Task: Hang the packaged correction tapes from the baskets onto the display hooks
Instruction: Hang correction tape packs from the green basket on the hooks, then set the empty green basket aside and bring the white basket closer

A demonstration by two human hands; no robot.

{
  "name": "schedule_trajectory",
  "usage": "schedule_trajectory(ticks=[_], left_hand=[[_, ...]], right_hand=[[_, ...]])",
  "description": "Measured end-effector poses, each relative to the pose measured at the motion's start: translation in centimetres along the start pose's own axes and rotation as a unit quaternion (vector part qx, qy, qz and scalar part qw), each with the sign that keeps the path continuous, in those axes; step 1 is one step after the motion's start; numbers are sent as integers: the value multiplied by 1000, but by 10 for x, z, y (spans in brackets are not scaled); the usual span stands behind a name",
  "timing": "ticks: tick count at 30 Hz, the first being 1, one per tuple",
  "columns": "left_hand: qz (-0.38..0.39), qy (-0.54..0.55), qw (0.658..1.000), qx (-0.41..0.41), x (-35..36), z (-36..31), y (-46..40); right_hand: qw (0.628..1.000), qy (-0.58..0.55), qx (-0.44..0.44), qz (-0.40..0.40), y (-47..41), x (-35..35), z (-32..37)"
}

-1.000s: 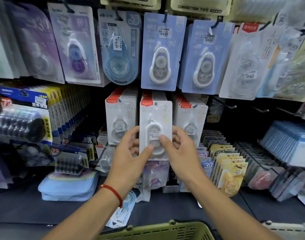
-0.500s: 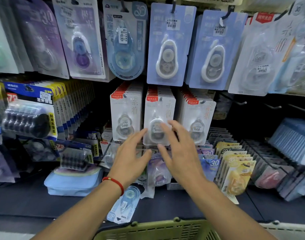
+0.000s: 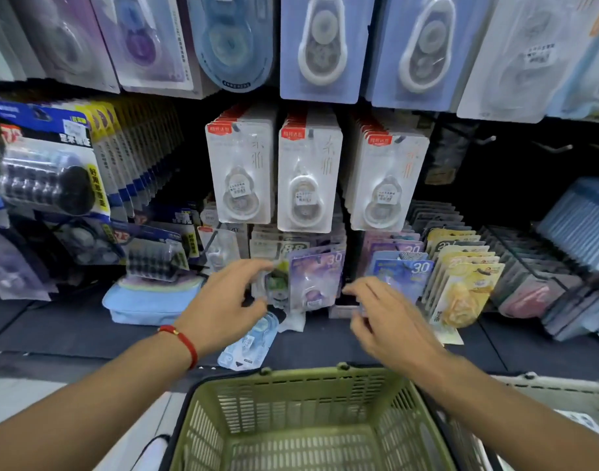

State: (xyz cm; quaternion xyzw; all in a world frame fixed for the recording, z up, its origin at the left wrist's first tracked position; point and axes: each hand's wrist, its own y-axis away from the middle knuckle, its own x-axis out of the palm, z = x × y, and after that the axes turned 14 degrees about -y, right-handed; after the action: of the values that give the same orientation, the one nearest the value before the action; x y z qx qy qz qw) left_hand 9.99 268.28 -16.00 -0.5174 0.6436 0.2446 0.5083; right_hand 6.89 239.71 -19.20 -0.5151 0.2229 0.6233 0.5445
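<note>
Three stacks of white packaged correction tapes hang on hooks at mid height; the middle stack [image 3: 308,178] carries the pack just hung. My left hand [image 3: 230,300], with a red string on the wrist, hovers below it with loosely bent fingers and holds nothing. My right hand [image 3: 386,317] is beside it, fingers relaxed and empty, slightly blurred. Both hands are above the green basket [image 3: 291,379], whose visible inside shows no packs. A white basket [image 3: 563,385] shows at the lower right edge.
Larger blue and purple tape packs [image 3: 325,45] hang in the row above. Purple "30" packs [image 3: 318,280], yellow packs [image 3: 461,294] and a light blue pouch [image 3: 148,300] crowd the dark shelf. One loose blue pack [image 3: 250,345] lies at the shelf's front edge. Bare hooks [image 3: 474,136] stick out at right.
Both hands let go of the white pack, now hanging on the middle hook, and drew back downward toward the green basket. The view tilted down and moved closer.
</note>
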Motion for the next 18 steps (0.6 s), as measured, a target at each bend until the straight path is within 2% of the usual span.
schedule_trajectory(ticks=[3,5,7,8,10,12,14,16,18], left_hand=[[148,-122,980,49,9,13,32],[305,-190,931,67,16,16,54],[435,-223,870,57,24,17,76],[474,-223,851,49,28,16,88],[492,-219,841,53,39,12,110],[469,-224,851,65,53,1,134],[452,-221,860,83,71,-18,159],[457,-184,866,91,95,-45,185],[446,-123,884,71,121,-75,208]], right_hand=[[979,58,88,175,48,10,-43],[944,98,133,287,80,17,-64],[911,91,186,356,111,24,-78],[896,74,217,379,127,26,-83],[875,30,268,403,158,29,-87],[885,-23,295,360,183,33,-83],[907,-87,333,243,201,44,-75],[901,-125,399,116,214,57,-63],[881,-137,452,33,221,72,-54]])
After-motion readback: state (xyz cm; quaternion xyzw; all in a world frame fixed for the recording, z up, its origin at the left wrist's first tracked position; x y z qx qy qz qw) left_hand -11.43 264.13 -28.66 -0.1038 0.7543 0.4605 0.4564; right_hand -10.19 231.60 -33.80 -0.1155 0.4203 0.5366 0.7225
